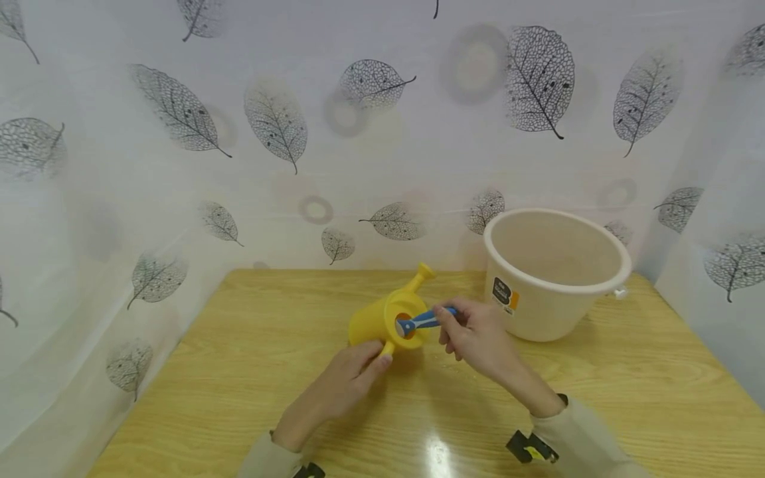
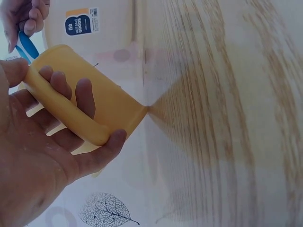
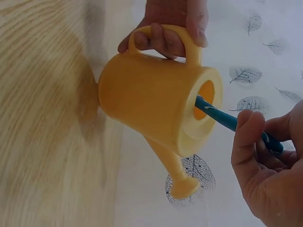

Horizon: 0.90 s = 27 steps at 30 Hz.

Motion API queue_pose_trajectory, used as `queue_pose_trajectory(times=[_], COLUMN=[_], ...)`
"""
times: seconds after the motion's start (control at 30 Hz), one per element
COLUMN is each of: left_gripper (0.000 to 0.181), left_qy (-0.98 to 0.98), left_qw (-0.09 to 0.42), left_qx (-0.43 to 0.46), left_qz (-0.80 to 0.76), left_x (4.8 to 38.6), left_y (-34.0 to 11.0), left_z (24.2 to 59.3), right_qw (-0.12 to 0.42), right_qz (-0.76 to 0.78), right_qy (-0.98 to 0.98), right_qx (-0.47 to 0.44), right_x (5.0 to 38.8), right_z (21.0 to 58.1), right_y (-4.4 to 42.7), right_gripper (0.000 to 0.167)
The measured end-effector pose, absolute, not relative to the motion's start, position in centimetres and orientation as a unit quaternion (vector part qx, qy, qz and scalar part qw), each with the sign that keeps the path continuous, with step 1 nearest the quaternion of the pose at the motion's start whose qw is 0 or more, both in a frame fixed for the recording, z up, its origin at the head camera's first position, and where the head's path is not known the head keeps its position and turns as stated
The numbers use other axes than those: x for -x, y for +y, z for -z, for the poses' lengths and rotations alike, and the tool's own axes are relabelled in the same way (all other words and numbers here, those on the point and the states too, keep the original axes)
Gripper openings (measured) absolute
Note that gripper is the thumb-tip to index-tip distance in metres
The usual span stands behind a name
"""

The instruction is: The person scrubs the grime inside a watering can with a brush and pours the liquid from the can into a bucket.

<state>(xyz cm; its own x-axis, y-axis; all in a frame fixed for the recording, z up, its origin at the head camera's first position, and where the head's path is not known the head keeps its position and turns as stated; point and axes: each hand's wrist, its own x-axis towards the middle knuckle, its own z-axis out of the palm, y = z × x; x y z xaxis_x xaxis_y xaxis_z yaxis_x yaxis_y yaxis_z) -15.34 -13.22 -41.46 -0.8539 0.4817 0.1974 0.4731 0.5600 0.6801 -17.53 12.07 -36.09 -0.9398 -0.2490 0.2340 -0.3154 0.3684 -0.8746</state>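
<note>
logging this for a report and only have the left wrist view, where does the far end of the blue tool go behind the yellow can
Observer: In the right wrist view, the blue tool runs into the round opening in the end of the yellow can.
Operator: ok and how does the spout finish
Observer: It ends in a flared head.
Operator: i only get part of the pale bucket, which way up is it
Observer: The head view shows it upright, its open rim uppermost.
</note>
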Motion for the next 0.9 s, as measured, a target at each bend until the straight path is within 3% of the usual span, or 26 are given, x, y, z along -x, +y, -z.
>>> queue_pose_trajectory(times=[0.9], left_gripper=[0.029], left_qy=[0.888], left_qw=[0.011], left_qx=[-0.26], left_qz=[-0.378], left_x=[15.2], left_y=[-13.2], left_z=[41.2], right_qw=[0.005], right_qz=[-0.613], right_qy=[-0.781], right_qx=[-0.124], right_x=[17.2], right_z=[36.0], right_y=[11.9], right_gripper=[0.027])
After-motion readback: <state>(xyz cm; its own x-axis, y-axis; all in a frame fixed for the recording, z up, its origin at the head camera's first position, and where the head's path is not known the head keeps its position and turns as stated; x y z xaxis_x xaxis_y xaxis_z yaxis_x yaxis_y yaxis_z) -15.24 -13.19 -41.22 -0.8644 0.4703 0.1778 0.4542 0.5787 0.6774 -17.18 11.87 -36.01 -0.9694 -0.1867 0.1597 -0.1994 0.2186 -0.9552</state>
